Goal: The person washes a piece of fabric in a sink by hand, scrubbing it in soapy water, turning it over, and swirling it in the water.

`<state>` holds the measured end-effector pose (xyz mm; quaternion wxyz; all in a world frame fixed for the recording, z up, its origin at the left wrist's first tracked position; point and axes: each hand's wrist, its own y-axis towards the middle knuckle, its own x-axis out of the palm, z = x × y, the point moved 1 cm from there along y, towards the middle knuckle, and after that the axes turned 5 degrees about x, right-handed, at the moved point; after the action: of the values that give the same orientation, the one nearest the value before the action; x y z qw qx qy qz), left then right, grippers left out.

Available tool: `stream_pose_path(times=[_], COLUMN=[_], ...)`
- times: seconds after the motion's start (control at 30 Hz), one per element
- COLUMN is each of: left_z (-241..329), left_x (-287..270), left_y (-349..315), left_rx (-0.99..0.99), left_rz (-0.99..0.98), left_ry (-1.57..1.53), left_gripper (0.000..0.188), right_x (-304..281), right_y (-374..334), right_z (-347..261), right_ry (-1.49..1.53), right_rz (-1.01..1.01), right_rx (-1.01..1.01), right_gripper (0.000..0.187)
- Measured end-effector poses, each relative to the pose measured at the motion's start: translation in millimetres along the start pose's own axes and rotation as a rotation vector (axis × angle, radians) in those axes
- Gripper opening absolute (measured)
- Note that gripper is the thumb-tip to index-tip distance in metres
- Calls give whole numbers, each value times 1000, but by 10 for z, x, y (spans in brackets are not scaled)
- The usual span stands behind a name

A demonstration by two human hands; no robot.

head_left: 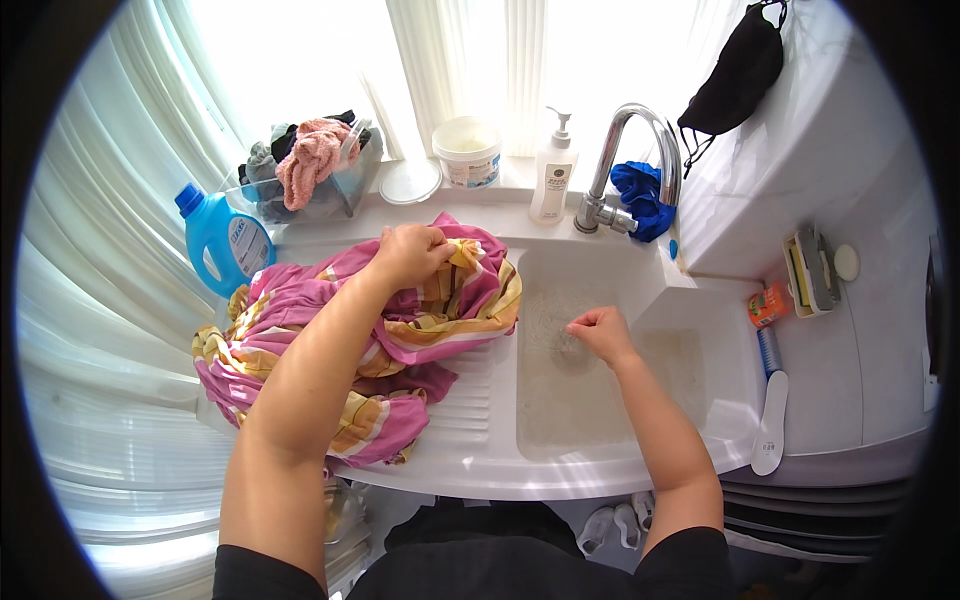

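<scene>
A bunched pink, yellow and white patterned cloth (300, 330) lies over the ribbed washboard side of the white sink (640, 478). My left hand (413, 256) is closed on a fold near the far edge of this cloth. Cloudy water (570, 405) stands in the basin to the right. Above the water hovers my right hand (603, 334), its fingertips pinched together. Whether anything small is between those fingertips cannot be made out. The curved chrome faucet (607, 165) rises behind the basin.
Along the back ledge stand a blue detergent bottle (222, 240), a clear bin (345, 185) of clothes, a white tub (466, 160) with its lid (410, 182) beside it, and a pump bottle (552, 175). A blue cloth (645, 200) sits behind the faucet. A brush (770, 425) lies at the right rim.
</scene>
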<state>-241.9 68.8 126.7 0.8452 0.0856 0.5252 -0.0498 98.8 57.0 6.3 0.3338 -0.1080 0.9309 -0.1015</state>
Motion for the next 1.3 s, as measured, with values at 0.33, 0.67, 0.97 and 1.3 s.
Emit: stream_pose_path(times=[0.33, 0.67, 0.97, 1.3], left_z=[32, 189, 108, 327], left_x=[-75, -103, -7, -61], left_y=[-7, -168, -219, -228], left_rx=[-249, -250, -170, -69], left_rz=[-295, -340, -327, -167], left_ry=[-579, -762, -721, -223], left_gripper=[29, 34, 30, 38], right_x=[-278, 465, 611, -129], right_y=[-170, -480, -358, 31], right_z=[204, -1515, -1621, 173], right_ry=[-822, 140, 91, -255], right_rz=[184, 337, 309, 406], right_rx=[18, -741, -785, -172], right_gripper=[34, 17, 8, 12])
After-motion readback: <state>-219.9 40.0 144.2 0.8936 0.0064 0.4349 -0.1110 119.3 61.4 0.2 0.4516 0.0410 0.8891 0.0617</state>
